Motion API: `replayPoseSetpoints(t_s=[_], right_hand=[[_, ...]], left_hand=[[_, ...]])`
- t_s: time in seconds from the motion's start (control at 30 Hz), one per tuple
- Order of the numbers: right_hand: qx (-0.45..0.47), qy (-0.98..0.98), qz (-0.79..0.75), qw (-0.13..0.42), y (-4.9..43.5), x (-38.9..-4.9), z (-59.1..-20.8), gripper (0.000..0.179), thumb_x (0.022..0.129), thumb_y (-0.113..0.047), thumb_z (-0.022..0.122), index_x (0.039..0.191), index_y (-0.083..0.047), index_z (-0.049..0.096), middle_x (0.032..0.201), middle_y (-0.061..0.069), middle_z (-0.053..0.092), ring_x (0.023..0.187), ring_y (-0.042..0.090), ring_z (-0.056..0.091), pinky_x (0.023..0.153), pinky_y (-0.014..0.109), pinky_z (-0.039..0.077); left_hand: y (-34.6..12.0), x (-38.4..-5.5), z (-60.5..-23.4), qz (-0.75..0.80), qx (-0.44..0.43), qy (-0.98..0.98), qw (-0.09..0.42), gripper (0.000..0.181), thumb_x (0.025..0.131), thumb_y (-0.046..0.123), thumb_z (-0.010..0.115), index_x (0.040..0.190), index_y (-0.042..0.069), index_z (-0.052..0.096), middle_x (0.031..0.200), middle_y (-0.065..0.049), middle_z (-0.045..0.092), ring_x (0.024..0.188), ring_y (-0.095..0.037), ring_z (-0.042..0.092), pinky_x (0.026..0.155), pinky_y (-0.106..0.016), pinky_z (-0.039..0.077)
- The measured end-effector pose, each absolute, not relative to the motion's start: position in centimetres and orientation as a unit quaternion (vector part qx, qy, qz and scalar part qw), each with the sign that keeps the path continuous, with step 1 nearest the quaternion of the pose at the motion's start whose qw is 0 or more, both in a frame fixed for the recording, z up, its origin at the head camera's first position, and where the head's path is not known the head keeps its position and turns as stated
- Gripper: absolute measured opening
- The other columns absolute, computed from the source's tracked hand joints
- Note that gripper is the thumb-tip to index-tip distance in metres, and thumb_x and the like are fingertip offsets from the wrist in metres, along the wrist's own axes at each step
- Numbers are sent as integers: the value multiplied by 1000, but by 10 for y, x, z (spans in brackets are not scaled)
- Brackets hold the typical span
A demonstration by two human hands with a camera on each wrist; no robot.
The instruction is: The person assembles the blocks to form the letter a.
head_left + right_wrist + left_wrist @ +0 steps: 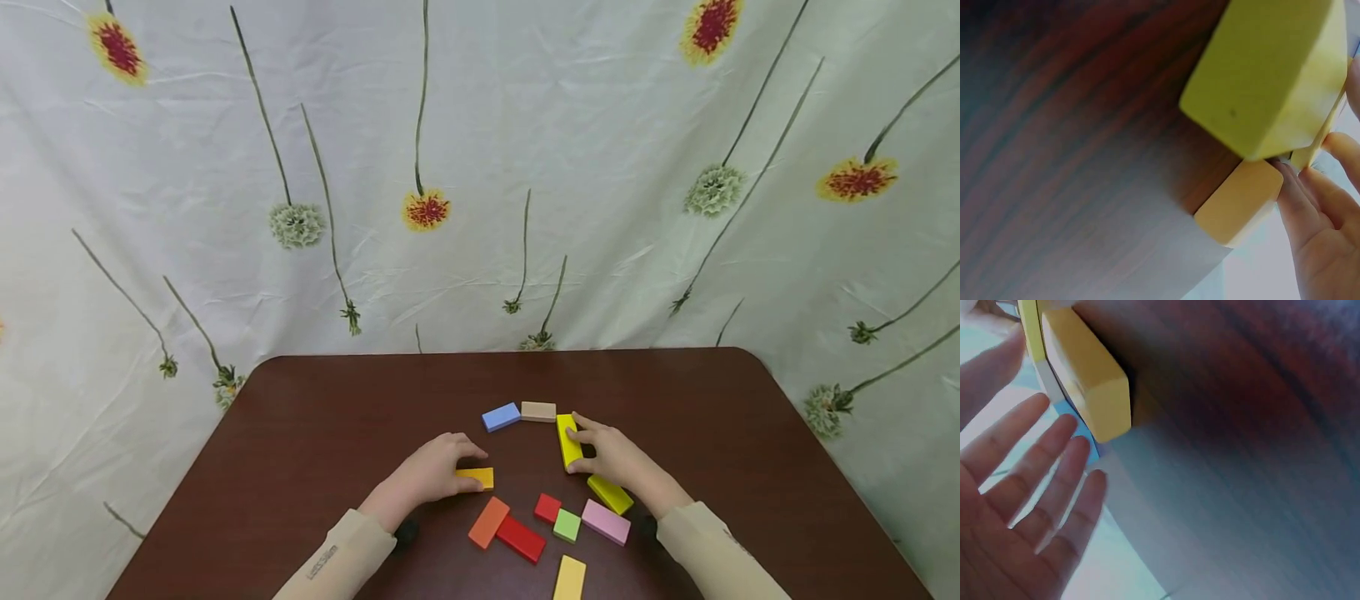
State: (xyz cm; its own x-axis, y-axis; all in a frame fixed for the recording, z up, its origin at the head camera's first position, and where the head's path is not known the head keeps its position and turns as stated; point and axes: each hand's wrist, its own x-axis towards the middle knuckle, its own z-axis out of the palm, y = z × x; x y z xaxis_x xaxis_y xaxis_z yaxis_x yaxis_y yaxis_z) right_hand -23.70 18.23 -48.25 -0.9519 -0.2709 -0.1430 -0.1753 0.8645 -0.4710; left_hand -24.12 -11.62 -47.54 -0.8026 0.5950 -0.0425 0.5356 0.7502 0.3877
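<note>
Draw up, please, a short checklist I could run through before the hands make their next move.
1. Grip of the right hand on the far yellow block: ok; thumb and fingers are at it.
2. Grip of the left hand on the amber block: not ok; its fingers are spread, not closed round it.
3. Amber block clear of the orange block: ok; a gap shows.
4. Near yellow block free of the right wrist: cannot tell; they overlap in the head view.
5. Pale block wholly in the head view: not ok; the bottom edge cuts it off.
</note>
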Motion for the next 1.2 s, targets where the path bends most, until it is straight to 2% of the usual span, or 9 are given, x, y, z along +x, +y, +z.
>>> replayPoseSetpoints(t_s=[0.13, 0.37, 0.7, 1.2], right_hand=[[-125, 960, -230, 100, 182, -237, -480, 63, 81, -30, 79, 136, -7, 59, 154, 15, 42, 135, 40, 46, 107, 54, 43], [-132, 957, -239, 101, 183, -237, -480, 60, 84, -29, 77, 137, -7, 58, 155, 15, 40, 137, 41, 44, 107, 54, 43], [-129, 956, -244, 94, 183, -235, -481, 47, 90, -19, 72, 133, -5, 61, 154, 14, 43, 135, 40, 47, 107, 55, 42], [-134, 956, -244, 96, 185, -235, -481, 46, 90, -18, 72, 133, -4, 62, 153, 15, 44, 135, 38, 47, 108, 54, 41]], left_hand=[[-117, -236, -475, 156, 302, 936, 93, 38, 80, 24, 82, 115, 13, 73, 107, 0, 68, 94, -16, 59, 89, -36, 54], [-114, -235, -474, 145, 306, 937, 83, 31, 80, 13, 81, 110, 12, 75, 105, 0, 69, 92, -16, 61, 90, -37, 55], [-91, -244, -478, 162, 307, 934, 85, 31, 83, 15, 79, 113, 12, 74, 108, 0, 70, 94, -14, 60, 91, -32, 54], [-33, -246, -480, 144, 332, 927, 97, 30, 84, 21, 79, 113, 18, 74, 105, 5, 68, 88, -6, 56, 84, -21, 51]])
